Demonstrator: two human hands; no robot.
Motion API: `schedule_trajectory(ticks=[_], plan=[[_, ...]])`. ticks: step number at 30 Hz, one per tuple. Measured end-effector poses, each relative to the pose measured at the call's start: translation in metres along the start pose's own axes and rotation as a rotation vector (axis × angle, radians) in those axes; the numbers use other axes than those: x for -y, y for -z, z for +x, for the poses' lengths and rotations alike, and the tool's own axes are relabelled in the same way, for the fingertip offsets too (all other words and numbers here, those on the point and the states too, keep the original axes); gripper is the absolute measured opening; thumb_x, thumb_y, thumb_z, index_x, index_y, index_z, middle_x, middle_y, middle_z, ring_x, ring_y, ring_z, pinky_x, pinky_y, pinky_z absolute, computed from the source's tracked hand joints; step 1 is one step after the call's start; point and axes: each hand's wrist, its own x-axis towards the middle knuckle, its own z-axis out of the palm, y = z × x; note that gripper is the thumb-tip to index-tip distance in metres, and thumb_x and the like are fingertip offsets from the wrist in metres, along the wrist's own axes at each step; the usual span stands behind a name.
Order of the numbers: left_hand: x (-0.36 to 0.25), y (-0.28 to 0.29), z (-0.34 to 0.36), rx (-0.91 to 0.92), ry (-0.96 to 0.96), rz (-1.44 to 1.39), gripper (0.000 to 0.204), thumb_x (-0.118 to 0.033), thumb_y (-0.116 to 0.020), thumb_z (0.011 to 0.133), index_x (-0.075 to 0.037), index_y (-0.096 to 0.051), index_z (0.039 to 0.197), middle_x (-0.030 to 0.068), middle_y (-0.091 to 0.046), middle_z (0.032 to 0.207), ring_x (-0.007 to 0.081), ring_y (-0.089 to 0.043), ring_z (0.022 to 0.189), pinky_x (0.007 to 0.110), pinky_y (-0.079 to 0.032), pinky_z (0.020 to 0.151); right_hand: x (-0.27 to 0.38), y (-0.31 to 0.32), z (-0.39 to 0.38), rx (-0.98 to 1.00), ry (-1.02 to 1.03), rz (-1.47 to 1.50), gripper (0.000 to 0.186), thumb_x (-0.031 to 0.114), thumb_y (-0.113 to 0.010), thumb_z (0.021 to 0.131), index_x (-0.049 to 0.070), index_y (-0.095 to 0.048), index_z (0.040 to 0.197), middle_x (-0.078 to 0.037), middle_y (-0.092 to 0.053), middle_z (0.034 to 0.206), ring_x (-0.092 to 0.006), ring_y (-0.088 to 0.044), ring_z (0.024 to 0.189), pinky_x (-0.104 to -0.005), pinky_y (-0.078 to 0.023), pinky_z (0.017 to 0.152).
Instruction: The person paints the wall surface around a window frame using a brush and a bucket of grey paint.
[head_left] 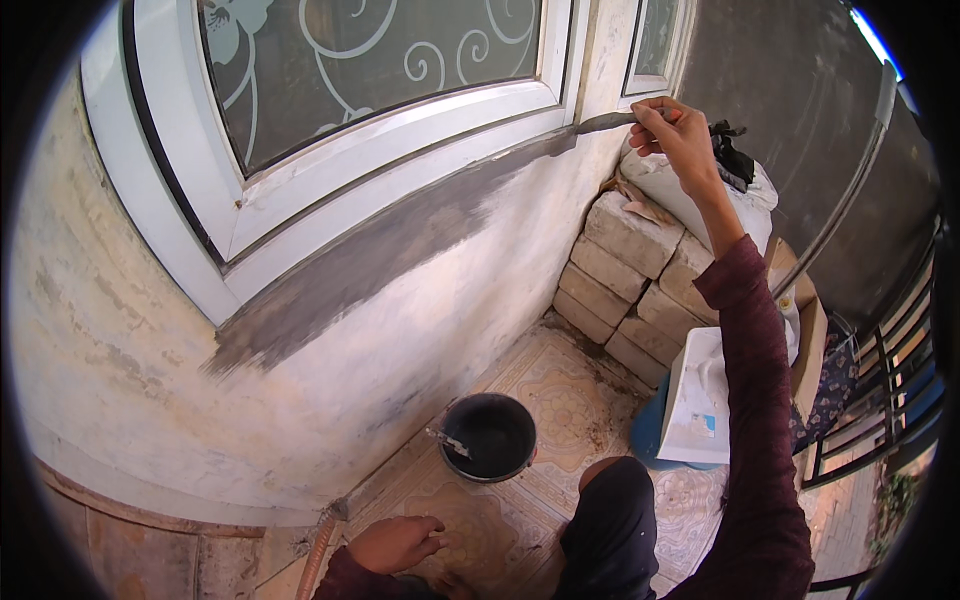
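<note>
High at the right, my right hand [672, 135] grips a paintbrush [608, 122] coated in grey. Its flat tip touches the wall just under the lower right corner of the white window frame [400, 150]. A wet-looking dark grey band [375, 268] runs along the wall below the frame, with streaky lower and left edges. My left hand [395, 543] hangs low near my knee, empty, fingers loosely bent and apart. On the tiled floor between hand and wall stands a round black bucket [490, 468], with a smeared tool [450, 443] leaning over its left rim; its kind is unclear.
Pale blocks [632, 232] are stacked in the corner, topped by a white sack [755, 195] and a black plastic bag [732, 160]. Nearer stand a blue bucket [650, 430] and a white container [695, 395]. Black railings [880, 390] edge the right side. An orange-brown hose [318, 555] lies bottom left.
</note>
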Motion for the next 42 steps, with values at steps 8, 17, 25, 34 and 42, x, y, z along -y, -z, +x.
schedule_trajectory(ticks=[8,17,25,34,42], plan=[[-0.001,0.001,-0.001,0.011,0.008,-0.001,0.042,-0.038,-0.056,0.101,-0.003,-0.062,0.123,0.0183,-0.073,0.095,0.0372,-0.07,0.09,0.045,-0.054,0.079,-0.01,0.024,-0.031,0.159,0.03,0.044,0.028,0.015,-0.064,0.098,-0.003,-0.068,0.12,-0.009,-0.07,0.104,-0.0152,-0.069,0.097,-0.0286,-0.058,0.08],[-0.001,0.002,0.003,0.022,0.019,-0.02,0.044,-0.04,-0.056,0.101,-0.001,-0.062,0.121,0.0184,-0.073,0.095,0.0364,-0.07,0.09,0.044,-0.054,0.079,-0.026,0.027,-0.027,0.286,0.058,0.0,0.026,0.006,-0.062,0.096,0.001,-0.069,0.121,-0.007,-0.069,0.112,-0.0156,-0.067,0.104,-0.032,-0.056,0.09],[0.003,0.001,0.006,0.032,0.027,-0.025,0.042,-0.038,-0.057,0.101,-0.001,-0.062,0.121,0.0184,-0.073,0.094,0.0325,-0.072,0.083,0.043,-0.055,0.077,-0.044,0.028,-0.027,0.262,0.097,0.025,0.026,0.001,-0.062,0.095,0.001,-0.068,0.12,-0.007,-0.068,0.114,-0.0158,-0.066,0.107,-0.0313,-0.056,0.091],[0.007,-0.001,0.004,0.025,0.021,-0.01,0.042,-0.037,-0.056,0.102,-0.001,-0.062,0.122,0.0183,-0.073,0.094,0.0322,-0.071,0.084,0.043,-0.055,0.077,-0.037,0.028,-0.028,0.35,0.104,-0.111,0.027,0.0,-0.064,0.093,-0.001,-0.068,0.12,-0.005,-0.066,0.115,-0.0165,-0.067,0.108,-0.0304,-0.056,0.091],[0.003,0.001,0.004,0.012,0.007,-0.01,0.041,-0.037,-0.057,0.101,-0.001,-0.062,0.121,0.0183,-0.073,0.092,0.0338,-0.071,0.085,0.043,-0.054,0.077,-0.012,0.031,-0.032,0.118,-0.043,0.135,0.032,0.019,-0.068,0.097,-0.001,-0.066,0.122,-0.011,-0.071,0.105,-0.0172,-0.07,0.097,-0.0292,-0.059,0.082]])
